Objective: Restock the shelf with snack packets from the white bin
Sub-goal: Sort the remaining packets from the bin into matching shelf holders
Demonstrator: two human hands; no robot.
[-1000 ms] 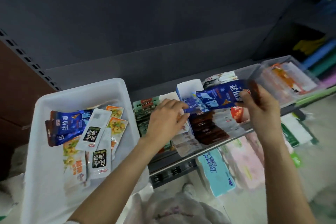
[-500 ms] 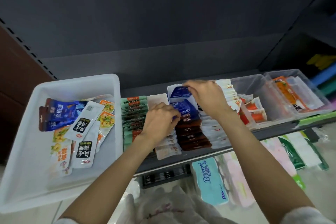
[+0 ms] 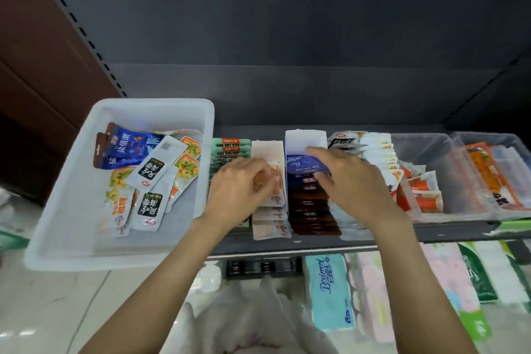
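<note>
The white bin (image 3: pixel 71 210) sits at the left end of the shelf (image 3: pixel 431 231) and holds several loose packets: blue ones (image 3: pixel 126 146), white ones with black labels (image 3: pixel 152 169) and yellow-printed ones (image 3: pixel 186 167). My right hand (image 3: pixel 353 184) pinches a blue snack packet (image 3: pixel 303 164) between thumb and fingers at the back of the dark packet row (image 3: pixel 310 210), inside a white card box (image 3: pixel 306 138). My left hand (image 3: pixel 238 192) has its fingers curled over the tops of the pale packets (image 3: pixel 270 224) in the neighbouring row.
Green packets (image 3: pixel 230 146) stand in a row left of the pale ones. White packets (image 3: pixel 379 149) and two clear tubs (image 3: pixel 448 175) with orange snacks fill the shelf's right side. Tissue packs (image 3: pixel 330 290) lie on the lower level. A dark shelf back rises behind.
My right hand carried the blue packet from the right over to the white card box and lowered it behind the dark row. My left hand stayed on the pale packets.
</note>
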